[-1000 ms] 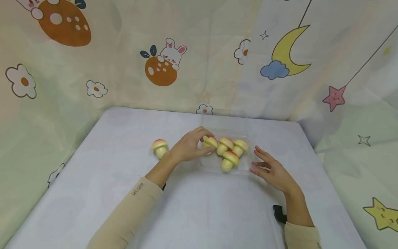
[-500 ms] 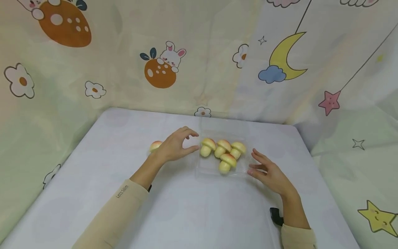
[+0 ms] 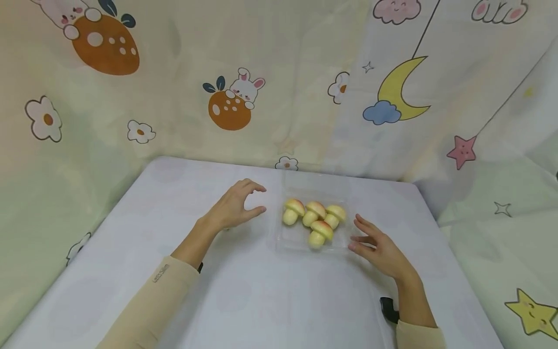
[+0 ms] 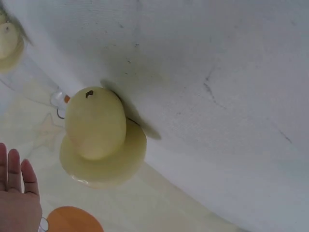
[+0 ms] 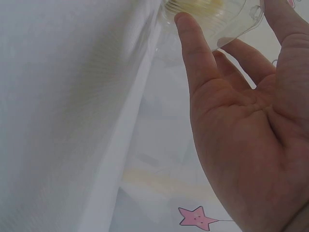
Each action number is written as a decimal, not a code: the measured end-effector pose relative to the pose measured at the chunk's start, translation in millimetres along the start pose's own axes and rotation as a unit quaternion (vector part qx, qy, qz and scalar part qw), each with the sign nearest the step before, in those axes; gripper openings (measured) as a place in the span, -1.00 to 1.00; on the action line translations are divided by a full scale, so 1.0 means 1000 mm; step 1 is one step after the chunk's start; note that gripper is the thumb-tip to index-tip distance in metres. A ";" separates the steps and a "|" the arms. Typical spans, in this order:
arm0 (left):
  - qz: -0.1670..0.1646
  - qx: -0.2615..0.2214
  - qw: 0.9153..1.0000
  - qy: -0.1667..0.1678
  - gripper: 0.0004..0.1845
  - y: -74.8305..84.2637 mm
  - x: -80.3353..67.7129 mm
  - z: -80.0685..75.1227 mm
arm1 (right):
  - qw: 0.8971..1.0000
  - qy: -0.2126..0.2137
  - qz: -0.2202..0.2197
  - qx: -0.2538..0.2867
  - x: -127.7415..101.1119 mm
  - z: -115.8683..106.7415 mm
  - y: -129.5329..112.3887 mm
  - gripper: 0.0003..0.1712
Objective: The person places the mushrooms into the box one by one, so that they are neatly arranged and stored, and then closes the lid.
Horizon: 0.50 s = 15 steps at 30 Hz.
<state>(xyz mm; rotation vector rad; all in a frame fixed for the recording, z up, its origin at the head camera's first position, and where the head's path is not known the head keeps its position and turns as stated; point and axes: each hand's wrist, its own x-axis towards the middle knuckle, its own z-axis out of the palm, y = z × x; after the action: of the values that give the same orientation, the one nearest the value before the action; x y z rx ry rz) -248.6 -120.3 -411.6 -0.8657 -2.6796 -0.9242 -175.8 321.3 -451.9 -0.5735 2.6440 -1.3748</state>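
A clear plastic box [image 3: 296,244] with its lid raised stands on the table. Several toy mushrooms [image 3: 321,234], pale yellow with reddish caps, lie in it. My left hand [image 3: 231,206] hovers left of the box, thumb and fingers apart, holding nothing. Another mushroom [image 4: 96,125] sits on the table near this hand [image 4: 19,198] in the left wrist view; the left wrist hides nearly all of it in the head view. At the box's right side is my right hand [image 3: 381,249]. Its fingers [image 5: 195,50] are extended and touch the box's wall [image 5: 241,34] in the right wrist view.
A white cloth covers the table [image 3: 270,300]. Behind it and along both sides hangs a printed curtain [image 3: 174,87] with rabbits, flowers, a moon and stars. A black strap end [image 3: 389,310] hangs by the right wrist.
My left hand has let go of a mushroom in the box and moved left, over the mushroom outside it. The right hand has stayed by the box. The head view has tilted slightly upward.
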 end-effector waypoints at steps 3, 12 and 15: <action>-0.007 -0.004 1.000 -0.008 -0.48 -0.002 -0.005 -0.002 | 1.000 -0.002 -0.003 -0.002 0.000 0.000 0.001 -0.07; -0.015 0.017 1.000 -0.018 -0.36 -0.008 -0.007 -0.007 | 1.000 0.003 -0.003 -0.019 -0.001 0.000 -0.001 -0.06; -0.024 0.015 1.000 -0.006 -0.35 -0.010 -0.009 -0.009 | 1.000 0.001 -0.002 -0.024 0.000 -0.001 -0.002 -0.06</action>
<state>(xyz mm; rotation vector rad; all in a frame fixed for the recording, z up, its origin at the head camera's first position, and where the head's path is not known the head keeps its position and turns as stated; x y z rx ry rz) -246.8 -136.1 -413.0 -0.8077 -2.7273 -0.8899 -175.4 321.1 -450.1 -0.5834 2.6860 -1.3160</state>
